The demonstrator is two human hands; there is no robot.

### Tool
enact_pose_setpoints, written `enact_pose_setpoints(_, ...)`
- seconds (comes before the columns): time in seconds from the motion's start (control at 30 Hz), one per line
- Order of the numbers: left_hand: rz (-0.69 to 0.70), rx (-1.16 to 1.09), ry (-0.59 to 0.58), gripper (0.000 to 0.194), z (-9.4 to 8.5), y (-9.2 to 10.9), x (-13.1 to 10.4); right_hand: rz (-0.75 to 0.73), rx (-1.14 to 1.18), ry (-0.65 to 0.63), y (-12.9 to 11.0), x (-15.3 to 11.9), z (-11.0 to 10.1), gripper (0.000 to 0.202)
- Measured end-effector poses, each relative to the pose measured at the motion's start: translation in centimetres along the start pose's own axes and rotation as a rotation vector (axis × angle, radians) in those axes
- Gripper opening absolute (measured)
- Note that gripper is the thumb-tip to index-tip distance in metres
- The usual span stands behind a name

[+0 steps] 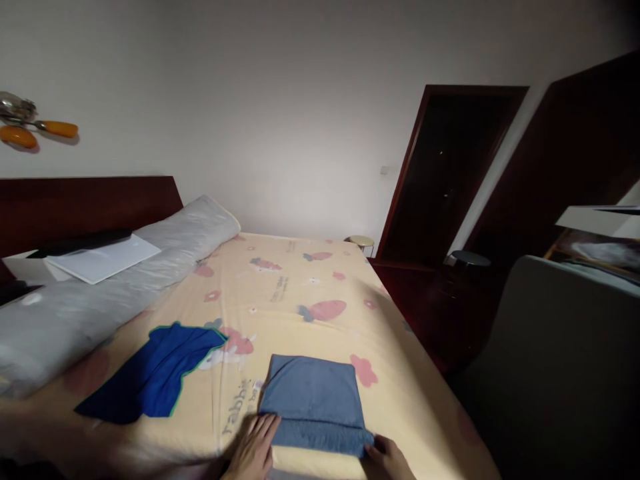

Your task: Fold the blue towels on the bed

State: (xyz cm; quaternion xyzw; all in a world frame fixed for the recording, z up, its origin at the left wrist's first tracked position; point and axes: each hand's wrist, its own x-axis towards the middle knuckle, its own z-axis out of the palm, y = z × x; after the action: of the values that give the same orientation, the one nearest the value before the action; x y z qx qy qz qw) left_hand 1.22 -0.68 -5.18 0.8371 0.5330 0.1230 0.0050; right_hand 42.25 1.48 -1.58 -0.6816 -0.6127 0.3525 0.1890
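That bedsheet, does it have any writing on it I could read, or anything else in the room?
"rabbit": printed on the bedsheet, beside the left hand.
A smaller line next to it begins "bo", the rest hidden by the folded blue cloth.
Small print mid-sheet: too blurred to read.
Nothing else legible.

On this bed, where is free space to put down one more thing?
Free: the yellow printed sheet beyond the folded grey-blue cloth, up to the long grey pillow. Crowded: the near edge, with left hand, right hand and dark blue garment.

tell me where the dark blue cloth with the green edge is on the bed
In the head view, the dark blue green-edged cloth lies left of the folded grey-blue cloth, below the long grey pillow.
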Motion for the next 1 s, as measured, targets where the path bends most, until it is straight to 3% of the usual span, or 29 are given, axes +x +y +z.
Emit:
enact_pose_setpoints(0.17, -0.124, 0.003, -0.083, 0.066, -1.1, -1.3, 0.4, -0.018, 0.006, 0.017, -0.2, 0.3, -0.1, 0.044)
enact_pose_setpoints(0.27, -0.142, -0.017, -0.119, 0.065, -2.4, -1.2, 0.7, -0.049, -0.104, 0.125, -0.6, -0.1, -0.6, 0.049)
enact_pose_setpoints(0.4, -0.108, -0.016, -0.165, 0.072, -4.9, 0.0, 1.1, -0.41, -0.506, 0.305, -1.4, -0.7, -0.1, 0.065)
enact_pose_setpoints(0.47, -0.084, -0.019, -0.216, 0.073, -6.1, 0.7, 1.4, -0.595, -0.634, 0.283, -1.3, -0.9, 0.8, 0.059)
enact_pose_setpoints(0.53, -0.098, -0.023, -0.284, 0.074, -7.0, 1.2, 1.7, -0.673, -0.714, 0.257, -0.9, -0.9, 1.8, 0.055)
enact_pose_setpoints(0.7, -0.167, -0.071, -0.329, 0.07, -7.5, 1.7, 2.2, -0.633, -0.738, 0.22, 0.2, -0.7, 2.7, 0.067)
enact_pose_setpoints(0.87, -0.189, -0.135, -0.291, 0.057, -8.9, 2.2, 2.6, -0.482, -0.594, 0.108, -1.2, -0.9, 1.2, 0.045)
enact_pose_setpoints(1.0, -0.33, -0.191, -0.306, 0.046, -10.5, 2.6, 3.0, -0.289, -0.453, 0.057, -1.9, -1.2, 0.8, 0.039)
